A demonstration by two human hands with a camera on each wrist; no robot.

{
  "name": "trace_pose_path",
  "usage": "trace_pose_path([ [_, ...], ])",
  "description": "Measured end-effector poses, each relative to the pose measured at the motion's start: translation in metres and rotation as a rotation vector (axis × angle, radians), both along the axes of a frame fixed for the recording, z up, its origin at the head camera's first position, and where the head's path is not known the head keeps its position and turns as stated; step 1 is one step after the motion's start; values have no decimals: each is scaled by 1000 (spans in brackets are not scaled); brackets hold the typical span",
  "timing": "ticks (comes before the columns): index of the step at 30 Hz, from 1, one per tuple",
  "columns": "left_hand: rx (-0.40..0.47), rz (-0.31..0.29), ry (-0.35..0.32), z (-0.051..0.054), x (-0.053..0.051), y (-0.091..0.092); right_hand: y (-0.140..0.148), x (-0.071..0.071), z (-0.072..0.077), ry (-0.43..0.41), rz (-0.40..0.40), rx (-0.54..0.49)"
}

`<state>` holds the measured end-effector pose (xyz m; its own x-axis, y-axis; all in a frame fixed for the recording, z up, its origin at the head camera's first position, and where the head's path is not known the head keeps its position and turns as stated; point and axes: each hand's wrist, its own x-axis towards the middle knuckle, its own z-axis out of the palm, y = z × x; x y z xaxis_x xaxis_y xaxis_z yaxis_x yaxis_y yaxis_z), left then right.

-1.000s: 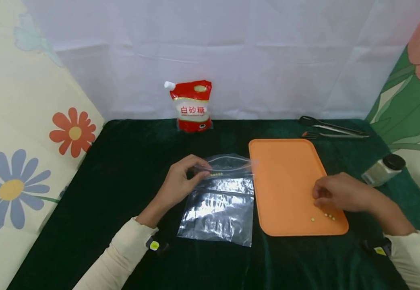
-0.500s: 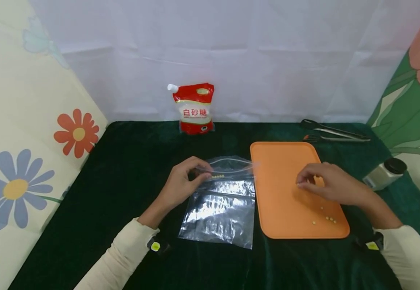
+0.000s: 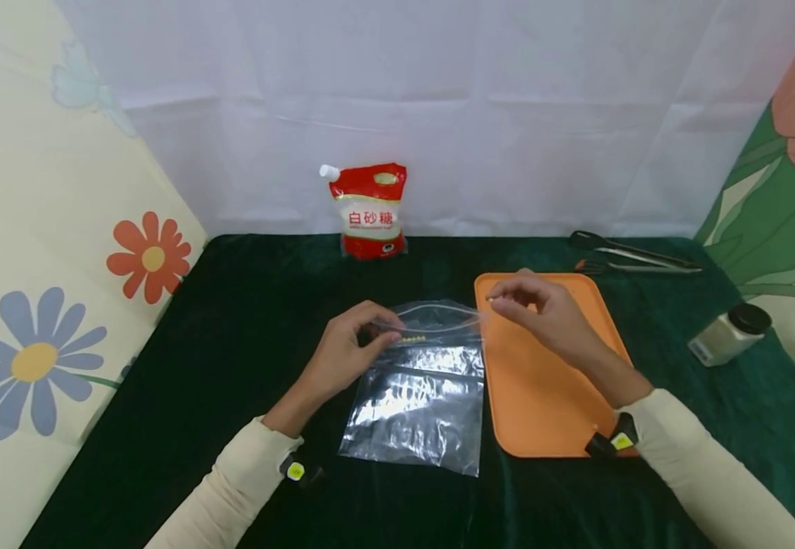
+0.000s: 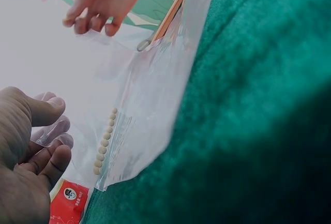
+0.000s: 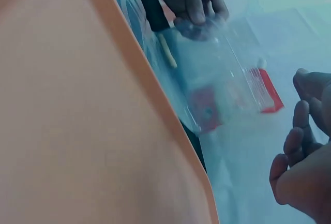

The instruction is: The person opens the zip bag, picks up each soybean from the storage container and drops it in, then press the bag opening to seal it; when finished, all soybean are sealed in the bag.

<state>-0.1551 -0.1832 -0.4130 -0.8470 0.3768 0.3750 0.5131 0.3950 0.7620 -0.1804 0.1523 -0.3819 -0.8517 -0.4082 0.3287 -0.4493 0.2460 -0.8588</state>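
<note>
A clear zip bag [image 3: 414, 412] lies on the dark green cloth, its mouth held partly open. The left hand [image 3: 349, 347] pinches the upper left edge of the bag between thumb and fingers. Inside, small pale yellow balls [image 4: 105, 143] sit in a row near the zip. Over the upper left of the orange tray [image 3: 534, 404], the right hand [image 3: 548, 313] pinches a small pale ball [image 3: 491, 299] at its fingertips, just right of the bag's mouth. The right forearm and wrist camera cover the tray's lower right.
A red and white pouch [image 3: 370, 217] with a white cap stands at the back. Behind the tray lie metal tongs [image 3: 644, 255] with dark tips and an orange-tipped utensil end. A jar [image 3: 722, 339] with a black lid lies tilted at the right.
The right hand has moved left and up, from the tray's lower right to beside the bag's mouth, with a small ball at its fingertips. The left hand keeps its grip on the bag.
</note>
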Motion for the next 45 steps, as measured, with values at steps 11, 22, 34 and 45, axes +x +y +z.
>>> trace_pose_path([
  [11, -12, 3, -2, 0, 1, 0, -38, -8, -1, 27, 48, 35],
  [22, -3, -3, -11, -1, 0, 1, -39, 11, 21, 5, 6, 49],
  [34, 11, -9, 4, 0, 1, 0, 43, 3, 9, 110, -109, 258],
  [45, 21, -10, -17, -1, 0, 0, 130, 28, -6, 102, 54, 609],
])
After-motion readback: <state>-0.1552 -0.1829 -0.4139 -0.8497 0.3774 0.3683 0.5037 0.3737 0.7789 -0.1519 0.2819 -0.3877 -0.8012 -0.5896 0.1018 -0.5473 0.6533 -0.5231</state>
